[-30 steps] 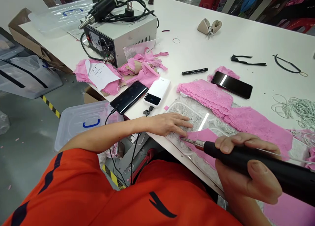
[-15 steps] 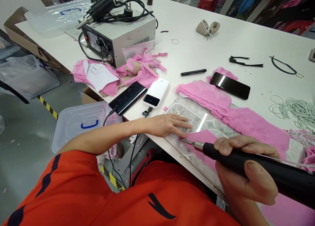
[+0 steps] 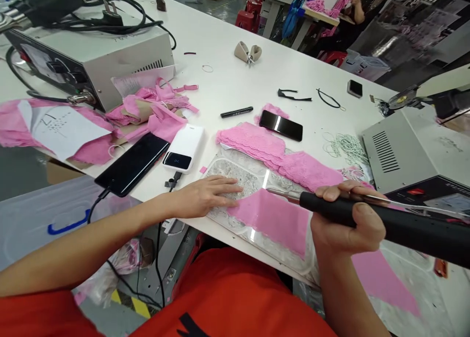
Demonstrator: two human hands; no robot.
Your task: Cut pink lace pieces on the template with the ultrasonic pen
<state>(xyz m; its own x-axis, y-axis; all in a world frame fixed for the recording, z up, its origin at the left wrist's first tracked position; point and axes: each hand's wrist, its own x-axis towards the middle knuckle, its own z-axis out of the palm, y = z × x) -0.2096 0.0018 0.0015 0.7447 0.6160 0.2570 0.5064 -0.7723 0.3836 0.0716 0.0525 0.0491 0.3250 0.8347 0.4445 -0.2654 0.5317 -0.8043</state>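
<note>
My left hand (image 3: 203, 196) lies flat with its fingers spread, the fingertips at the left corner of a pink fabric piece (image 3: 281, 219). This piece rests on a clear plastic board (image 3: 220, 214). My right hand (image 3: 348, 219) is wrapped round a black handheld tool (image 3: 400, 229) with a metal tip. The tip is over the fabric's upper edge. Behind the board is a stack of pink lace pieces (image 3: 253, 143). Another pink piece (image 3: 385, 280) lies beneath and beyond my right forearm.
A grey control box (image 3: 128, 58) stands at the left, another (image 3: 404, 146) at the right. A white power bank (image 3: 187, 143), a cabled phone (image 3: 134, 163), a second phone (image 3: 281, 125) and a black pen (image 3: 237, 112) lie about. A person's arm (image 3: 358, 9) shows at a far table.
The view has turned to the right, bringing in the right control box. The tool tip has moved from beside my left fingers to the fabric's upper edge, further right.
</note>
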